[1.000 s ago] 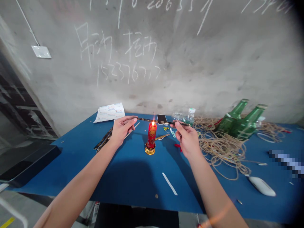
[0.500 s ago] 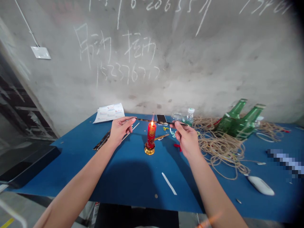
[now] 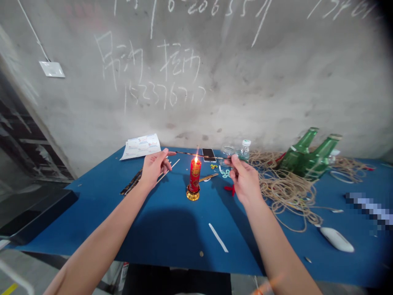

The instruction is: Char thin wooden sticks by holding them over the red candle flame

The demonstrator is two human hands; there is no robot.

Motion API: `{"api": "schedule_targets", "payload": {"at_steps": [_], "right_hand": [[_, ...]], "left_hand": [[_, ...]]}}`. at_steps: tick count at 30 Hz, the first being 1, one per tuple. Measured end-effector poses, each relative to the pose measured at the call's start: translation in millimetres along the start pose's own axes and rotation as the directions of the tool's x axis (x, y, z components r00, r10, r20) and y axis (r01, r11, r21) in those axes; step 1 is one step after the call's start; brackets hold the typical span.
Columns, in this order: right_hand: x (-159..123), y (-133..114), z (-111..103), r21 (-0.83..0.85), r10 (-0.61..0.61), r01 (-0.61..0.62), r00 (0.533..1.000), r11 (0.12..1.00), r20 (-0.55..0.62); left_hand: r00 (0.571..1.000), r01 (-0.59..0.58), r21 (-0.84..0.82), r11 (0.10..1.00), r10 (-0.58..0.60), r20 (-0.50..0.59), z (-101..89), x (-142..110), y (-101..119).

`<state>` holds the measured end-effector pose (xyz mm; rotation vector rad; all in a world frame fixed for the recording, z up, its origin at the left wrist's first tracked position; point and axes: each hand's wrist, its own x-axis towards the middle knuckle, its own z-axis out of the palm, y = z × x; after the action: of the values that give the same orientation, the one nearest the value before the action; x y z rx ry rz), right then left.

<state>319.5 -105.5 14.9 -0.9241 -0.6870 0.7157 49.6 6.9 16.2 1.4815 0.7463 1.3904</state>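
A thin, dark, mottled strip is stretched level between my two hands, its middle at the candle flame. My left hand pinches its left end between thumb and fingers. On the right end, my right hand is closed with thumb and forefinger. Below the strip stands a lit red candle, upright in a gold holder. Beside my left wrist lie more dark strips and a pale thin stick. Whether the held strip touches the flame is hard to tell.
On the blue table are a phone, a glass jar, a small bottle, tangled twine and green bottles. Paper sheets, a white strip, a white mouse-shaped object and a black case lie around.
The strip now looks narrower, as if turned edge-on. My right hand has shifted slightly right, and the strip's end no longer shows beyond it. The candle has stayed in place.
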Motion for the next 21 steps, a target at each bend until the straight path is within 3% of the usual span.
{"api": "schedule_targets", "payload": {"at_steps": [8, 21], "right_hand": [[2.1, -1.7, -3.1, -0.018, 0.016, -0.016, 1.0, 1.0, -0.025], [1.3, -0.2, -2.4, -0.022, 0.007, -0.007, 1.0, 1.0, -0.008]], "left_hand": [[0.997, 0.018, 0.056, 0.998, -0.013, -0.081, -4.6, 6.1, -8.2], [0.997, 0.015, 0.075, 0.997, -0.009, -0.072, -6.3, 6.9, -9.9]]}}
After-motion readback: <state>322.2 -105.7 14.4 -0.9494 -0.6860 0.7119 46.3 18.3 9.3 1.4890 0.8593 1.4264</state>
